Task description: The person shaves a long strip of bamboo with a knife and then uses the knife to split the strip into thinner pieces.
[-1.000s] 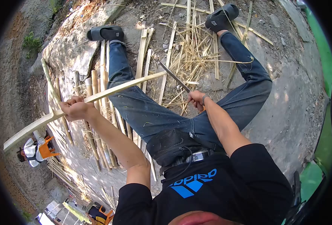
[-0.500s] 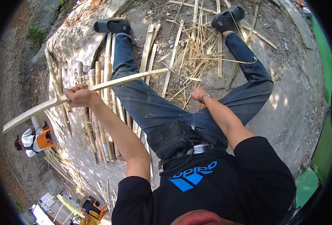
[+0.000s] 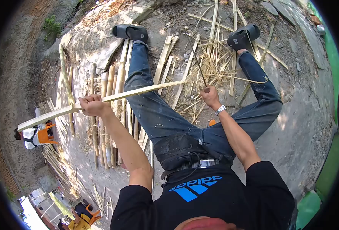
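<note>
In the head view, my left hand (image 3: 91, 105) is wrapped round a long pale bamboo strip (image 3: 139, 91), which slants across my left thigh with its right end above the ground between my legs. My right hand (image 3: 209, 96), with a metal watch on the wrist, grips a knife (image 3: 195, 55) whose long thin dark blade points away from me. The blade stands a little beyond the strip's right end, apart from it. A heap of thin bamboo shavings (image 3: 215, 63) lies between my feet.
Split bamboo pieces (image 3: 163, 57) lie between my legs. Bamboo poles (image 3: 104, 134) lie side by side at the left, near a leaning stick (image 3: 67, 78). One person (image 3: 29, 140) sits at the far left on an orange chair (image 3: 45, 136); another (image 3: 79, 222) is at the lower left.
My right hand has risen away from my lap, and the blade has swung from the strip to point forward. My left hand still holds the strip. The whole view has shifted slightly.
</note>
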{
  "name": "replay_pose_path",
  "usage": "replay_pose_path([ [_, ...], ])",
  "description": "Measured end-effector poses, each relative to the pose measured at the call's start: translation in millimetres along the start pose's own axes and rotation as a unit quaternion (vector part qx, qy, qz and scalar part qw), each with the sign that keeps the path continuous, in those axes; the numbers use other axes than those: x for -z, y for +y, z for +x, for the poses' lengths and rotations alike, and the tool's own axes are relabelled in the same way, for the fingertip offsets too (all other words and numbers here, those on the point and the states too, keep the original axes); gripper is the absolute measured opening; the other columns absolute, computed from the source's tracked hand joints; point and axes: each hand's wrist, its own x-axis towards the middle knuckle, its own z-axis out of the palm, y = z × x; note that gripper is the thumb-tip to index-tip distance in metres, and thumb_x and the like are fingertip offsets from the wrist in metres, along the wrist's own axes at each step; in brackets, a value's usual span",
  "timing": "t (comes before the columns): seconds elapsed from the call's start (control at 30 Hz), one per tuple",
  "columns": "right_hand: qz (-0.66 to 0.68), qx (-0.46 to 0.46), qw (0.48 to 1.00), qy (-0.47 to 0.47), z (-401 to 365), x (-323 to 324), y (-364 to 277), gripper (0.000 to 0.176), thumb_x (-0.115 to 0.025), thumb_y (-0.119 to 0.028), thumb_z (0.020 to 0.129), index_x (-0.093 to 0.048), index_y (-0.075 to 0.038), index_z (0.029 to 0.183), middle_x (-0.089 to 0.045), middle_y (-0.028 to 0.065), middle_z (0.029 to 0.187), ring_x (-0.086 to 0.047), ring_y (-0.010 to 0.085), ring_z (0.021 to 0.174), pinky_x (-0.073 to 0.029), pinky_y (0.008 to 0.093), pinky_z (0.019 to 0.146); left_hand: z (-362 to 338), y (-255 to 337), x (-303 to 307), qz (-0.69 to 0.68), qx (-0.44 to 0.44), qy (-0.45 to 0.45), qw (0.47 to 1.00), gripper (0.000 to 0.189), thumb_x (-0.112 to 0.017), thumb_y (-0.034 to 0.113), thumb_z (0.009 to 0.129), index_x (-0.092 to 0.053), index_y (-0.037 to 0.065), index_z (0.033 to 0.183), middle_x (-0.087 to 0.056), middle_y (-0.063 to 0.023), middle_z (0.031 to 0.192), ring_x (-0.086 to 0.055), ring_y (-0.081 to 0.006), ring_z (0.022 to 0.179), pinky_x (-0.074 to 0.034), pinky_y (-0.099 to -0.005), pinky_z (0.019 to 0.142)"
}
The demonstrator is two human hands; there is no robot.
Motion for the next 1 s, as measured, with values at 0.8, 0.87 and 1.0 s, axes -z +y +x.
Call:
replay_pose_path([
  [0.8,0.69,0.097,0.716,-0.047,44,81,-287,0.057,-0.077,-0.049,0.087,-0.058,-0.01,0.123,-0.066,0.0109,0.115,-0.046,0.0034,0.055,-0.049,0.0239,0.057,-73,-1,-74,-0.525,0.237,-0.14,0.805,0.023,-0.052,0.03,0.077,-0.04,0.014,0.065,-0.039,-0.001,0.065,-0.042,-0.017,0.065,-0.04,-0.0296,0.065],
  [0.87,0.703,0.126,0.695,-0.076,39,92,-299,0.05,-0.076,-0.044,0.09,-0.059,-0.007,0.118,-0.066,0.0118,0.114,-0.046,0.0036,0.055,-0.05,0.0242,0.057,-67,-33,-67,-0.54,0.23,-0.211,0.782,0.028,-0.049,0.034,0.087,-0.047,0.013,0.068,-0.042,-0.0025,0.068,-0.045,-0.0196,0.07,-0.044,-0.0347,0.073],
  [1.0,0.652,0.18,0.736,-0.015,52,115,-313,0.026,-0.067,-0.025,0.098,-0.059,-0.004,0.111,-0.067,0.0143,0.112,-0.044,0.0031,0.055,-0.049,0.0226,0.057,-96,-34,-98,-0.348,0.251,-0.196,0.882,0.055,-0.034,0.05,0.102,-0.063,0.004,0.1,-0.063,-0.0098,0.089,-0.061,-0.026,0.091,-0.047,-0.0393,0.085],
])
